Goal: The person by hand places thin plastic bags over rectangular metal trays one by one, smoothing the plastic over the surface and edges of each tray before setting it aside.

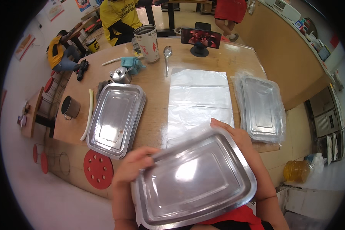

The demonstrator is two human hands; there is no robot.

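Observation:
A rectangular stainless steel tray (189, 178) is held tilted close to my body, off the table's front edge. My left hand (136, 165) is at its upper left corner, slightly blurred; my right hand (231, 130) grips the upper right rim, its lower part hidden behind the tray. Thin clear plastic seems to lie along the tray's upper edge. Beyond it, a stack of flat plastic bags (199, 97) lies on the wooden table (155, 97). Nested steel trays (115, 118) stand at the left, and trays wrapped in clear plastic (260, 106) sit at the right.
Behind are a steel spoon (167, 57), a tall paper cup (147, 43), a phone on a stand (200, 38), a teal device (131, 64) and a lidded metal pot (121, 75). A metal mug (70, 107) stands far left. Several people are farther off; a red stool (98, 169) is below.

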